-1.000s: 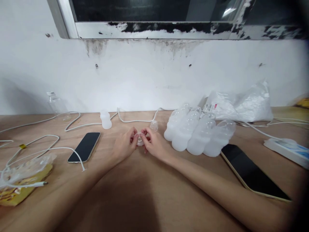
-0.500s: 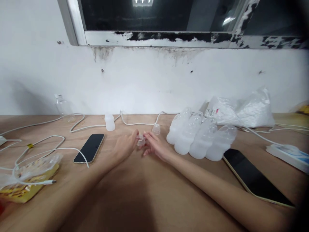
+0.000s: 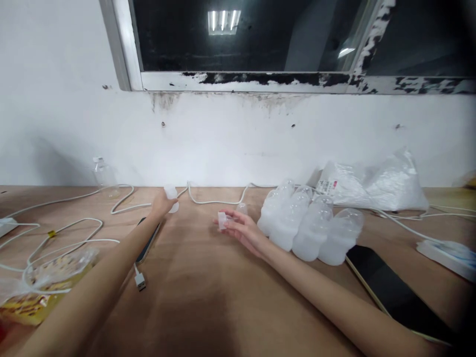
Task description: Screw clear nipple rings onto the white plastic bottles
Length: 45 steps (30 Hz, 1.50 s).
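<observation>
My left hand (image 3: 162, 204) is closed round a small frosted white plastic bottle (image 3: 171, 192) near the back of the table; the bottle leans a little and no cap shows on it. In front of the middle, my right hand (image 3: 243, 229) pinches a small clear plastic cap (image 3: 222, 220) between thumb and fingers, its rim turned to the left. Just behind that hand stands a clear dome cap (image 3: 241, 208), partly hidden. To its right stand several frosted bottles (image 3: 308, 238) with clear dome caps, grouped close together.
A phone (image 3: 148, 243) lies under my left forearm, near a USB plug (image 3: 140, 281). Another phone (image 3: 394, 287) lies at the right by a power strip (image 3: 448, 255). White cables (image 3: 215, 202), a clear bottle (image 3: 105, 176), a food packet (image 3: 63, 277) and a plastic bag (image 3: 394, 183) are also there.
My left hand has left the clear cap and moved left and back to take hold of the frosted bottle. My right hand keeps the cap. The view has tilted up slightly.
</observation>
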Motion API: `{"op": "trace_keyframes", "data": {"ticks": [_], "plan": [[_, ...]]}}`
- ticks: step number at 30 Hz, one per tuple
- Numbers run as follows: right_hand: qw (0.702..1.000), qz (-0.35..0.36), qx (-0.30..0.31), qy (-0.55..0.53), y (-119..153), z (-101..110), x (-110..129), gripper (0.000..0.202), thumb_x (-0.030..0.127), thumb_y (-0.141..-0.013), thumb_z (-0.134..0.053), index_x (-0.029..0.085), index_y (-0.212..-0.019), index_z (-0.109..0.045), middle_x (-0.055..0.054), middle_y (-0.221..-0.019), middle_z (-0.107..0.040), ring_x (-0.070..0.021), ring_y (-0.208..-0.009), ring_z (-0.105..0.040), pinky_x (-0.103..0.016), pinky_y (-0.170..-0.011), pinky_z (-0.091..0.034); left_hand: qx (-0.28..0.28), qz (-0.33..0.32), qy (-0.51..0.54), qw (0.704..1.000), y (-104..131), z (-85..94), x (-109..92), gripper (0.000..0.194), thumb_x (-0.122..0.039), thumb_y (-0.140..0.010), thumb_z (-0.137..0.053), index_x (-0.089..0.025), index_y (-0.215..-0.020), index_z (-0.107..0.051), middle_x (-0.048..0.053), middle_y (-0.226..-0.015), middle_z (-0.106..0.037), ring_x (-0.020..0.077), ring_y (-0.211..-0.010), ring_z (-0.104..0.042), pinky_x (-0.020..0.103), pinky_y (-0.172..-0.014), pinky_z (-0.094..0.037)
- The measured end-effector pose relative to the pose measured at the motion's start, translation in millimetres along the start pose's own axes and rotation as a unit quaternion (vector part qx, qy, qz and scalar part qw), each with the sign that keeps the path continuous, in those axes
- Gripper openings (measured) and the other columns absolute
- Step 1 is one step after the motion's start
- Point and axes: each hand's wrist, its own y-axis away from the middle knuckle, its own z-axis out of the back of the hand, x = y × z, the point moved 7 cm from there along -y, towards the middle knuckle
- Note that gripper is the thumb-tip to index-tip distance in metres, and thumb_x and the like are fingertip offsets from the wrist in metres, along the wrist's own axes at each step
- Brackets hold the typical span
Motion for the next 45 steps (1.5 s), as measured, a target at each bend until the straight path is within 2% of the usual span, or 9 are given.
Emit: {"op": "trace_keyframes", "data": {"ticks": [9,19,23,28,33,36,39,42,45], "plan": [[0.948,0.186,0.059,0.252,12.5,-7.3,68.0,0.039,0.026,-0.073,-0.057,0.023,-0.112,-0.047,-0.005,-0.123,-0.045,-0.0136,-0.103,-0.051,-0.031,-0.09,-0.044,0.221,-0.293,0.082,0.927,85.7,2.4,-100.6,0.055,-0.037,-0.064,-0.064,-0.023,-0.115,-0.051,0.006,-0.117,-0.054,0.0219,-0.103,-0.051,0.033,-0.088,-0.04],[0.889,0.215,0.112,0.389,21.6,-12.0,88.4,0.034,0.026,-0.071,-0.06,0.024,-0.105,-0.055,-0.003,-0.113,-0.053,-0.0144,-0.101,-0.052,-0.032,-0.085,-0.046,0.319,-0.242,0.132,0.907,102.8,7.8,-112.9,0.044,-0.042,-0.07,-0.058,-0.021,-0.108,-0.051,0.005,-0.104,-0.058,0.021,-0.092,-0.055,0.034,-0.08,-0.043],[0.909,0.122,0.061,0.395,13.5,-2.3,73.9,0.041,0.042,-0.066,-0.063,0.017,-0.097,-0.056,-0.006,-0.098,-0.06,-0.0127,-0.075,-0.061,-0.024,-0.062,-0.05,0.243,-0.3,0.051,0.921,107.6,12.5,-119.4,0.046,-0.041,-0.068,-0.061,-0.02,-0.108,-0.05,0.006,-0.106,-0.057,0.0226,-0.093,-0.054,0.034,-0.079,-0.042],[0.914,-0.121,0.073,0.38,14.5,9.7,43.5,0.08,0.068,-0.077,-0.007,0.006,-0.073,-0.059,-0.013,-0.062,-0.061,-0.0112,-0.044,-0.056,-0.016,-0.031,-0.028,0.17,-0.396,-0.025,0.902,116.4,14.0,-128.9,0.039,-0.035,-0.075,-0.055,-0.02,-0.109,-0.047,0.007,-0.11,-0.053,0.0223,-0.092,-0.053,0.035,-0.077,-0.042],[0.886,0.115,0.074,0.443,19.4,1.2,82.8,0.056,0.047,-0.072,-0.054,0.024,-0.122,-0.044,-0.007,-0.121,-0.049,-0.0155,-0.096,-0.055,-0.02,-0.061,-0.048,0.185,-0.367,-0.008,0.912,108.6,11.6,-121.9,0.042,-0.04,-0.073,-0.056,-0.022,-0.11,-0.047,0.006,-0.108,-0.055,0.0223,-0.092,-0.053,0.034,-0.075,-0.042],[0.836,0.184,0.103,0.507,23.9,-10.7,83.4,0.057,0.034,-0.065,-0.064,0.027,-0.119,-0.046,-0.004,-0.12,-0.05,-0.0161,-0.097,-0.052,-0.022,-0.067,-0.046,0.186,-0.367,-0.004,0.911,107.7,10.9,-120.7,0.04,-0.039,-0.073,-0.056,-0.022,-0.108,-0.047,0.004,-0.104,-0.057,0.0206,-0.088,-0.054,0.031,-0.072,-0.042],[0.857,0.127,0.078,0.494,19.3,-10.6,70.0,0.043,0.046,-0.072,-0.054,0.018,-0.105,-0.056,-0.005,-0.086,-0.063,-0.0106,-0.066,-0.057,-0.02,-0.055,-0.042,0.148,-0.408,-0.031,0.9,112.7,11.2,-124.3,0.037,-0.035,-0.075,-0.055,-0.02,-0.108,-0.046,0.006,-0.106,-0.055,0.0203,-0.09,-0.053,0.031,-0.074,-0.042],[0.913,-0.062,0.092,0.392,15.4,-4.4,42.2,0.069,0.064,-0.08,-0.017,0.009,-0.079,-0.059,-0.005,-0.052,-0.057,-0.008,-0.04,-0.05,-0.018,-0.039,-0.032,0.077,-0.472,-0.08,0.875,120.8,12.9,-129.4,0.034,-0.029,-0.079,-0.051,-0.018,-0.11,-0.045,0.009,-0.11,-0.052,0.0221,-0.098,-0.05,0.035,-0.081,-0.038],[0.916,-0.14,0.108,0.36,16.8,1.1,34.9,0.079,0.068,-0.077,-0.007,0.009,-0.082,-0.058,-0.01,-0.064,-0.062,-0.0103,-0.047,-0.056,-0.017,-0.037,-0.03,0.064,-0.491,-0.116,0.861,122.2,11.3,-129.2,0.035,-0.029,-0.08,-0.049,-0.017,-0.112,-0.044,0.01,-0.111,-0.052,0.0231,-0.098,-0.05,0.036,-0.082,-0.038]]}}
